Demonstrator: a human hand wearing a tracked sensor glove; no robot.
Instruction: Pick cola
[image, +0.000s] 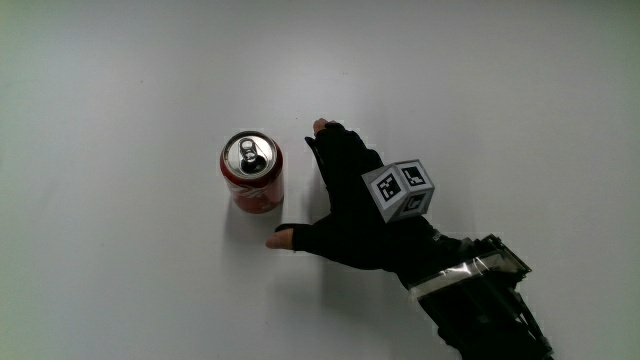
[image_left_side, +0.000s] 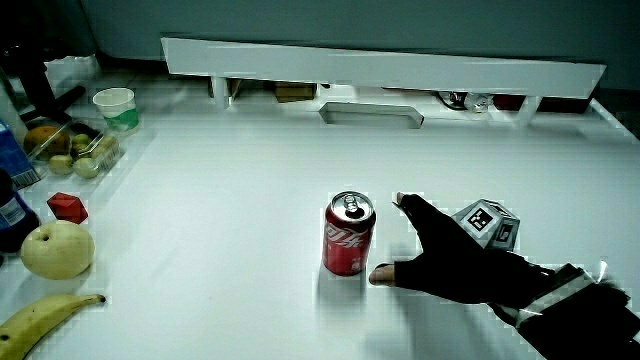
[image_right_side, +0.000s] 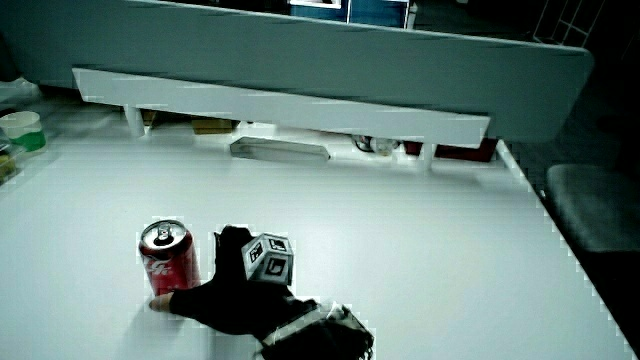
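A red cola can (image: 252, 173) stands upright on the white table, its silver top with the pull tab showing. In both side views the can (image_left_side: 349, 235) (image_right_side: 170, 259) is seen close beside the gloved hand. The hand (image: 345, 200) rests low over the table next to the can, its fingers spread, thumb tip near the can's base and fingers reaching past it without touching. The patterned cube (image: 400, 190) sits on the back of the hand. Nothing is held.
At the table's edge in a side view lie a banana (image_left_side: 42, 316), a pale apple (image_left_side: 55, 250), a small red object (image_left_side: 67, 207), a fruit container (image_left_side: 70, 150) and a paper cup (image_left_side: 116, 108). A low white partition (image_left_side: 380, 65) runs along the table.
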